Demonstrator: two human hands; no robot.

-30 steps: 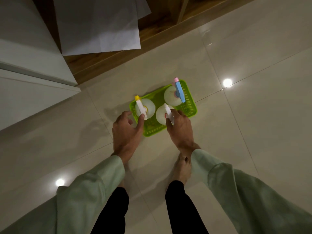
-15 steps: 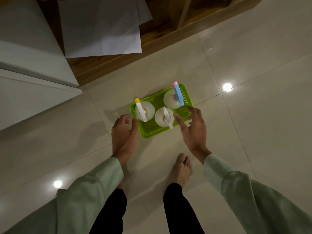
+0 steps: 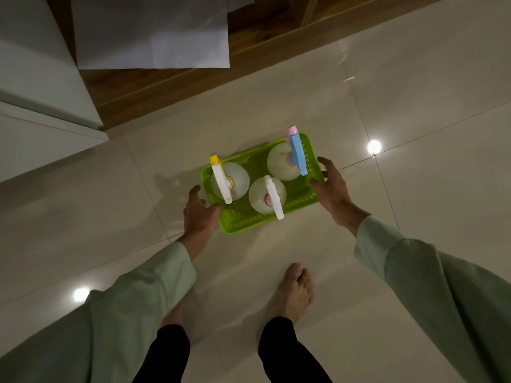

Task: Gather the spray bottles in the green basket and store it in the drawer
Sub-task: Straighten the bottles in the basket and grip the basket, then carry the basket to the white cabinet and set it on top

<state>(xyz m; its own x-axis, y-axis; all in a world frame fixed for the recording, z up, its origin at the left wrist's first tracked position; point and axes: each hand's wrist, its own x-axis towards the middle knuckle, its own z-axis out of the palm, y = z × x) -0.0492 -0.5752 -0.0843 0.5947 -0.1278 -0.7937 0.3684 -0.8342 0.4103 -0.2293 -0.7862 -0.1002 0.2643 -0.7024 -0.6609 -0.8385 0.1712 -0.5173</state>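
A green basket is low over the tiled floor, and I cannot tell whether it rests on it. Three white spray bottles stand upright inside. One has a yellow-tipped trigger, one a white trigger with a red collar, one a blue and pink trigger. My left hand grips the basket's left end, thumb over the rim. My right hand holds the right end, fingers curled round the far corner.
An open wooden drawer lies beyond the basket, lined with white paper sheets. White cabinet fronts jut out at the left. My bare foot stands just behind the basket on glossy tiles.
Both hands let go of the bottle triggers and moved outward to the two ends of the basket, where they now grip the rim. The basket appears slightly larger in view.
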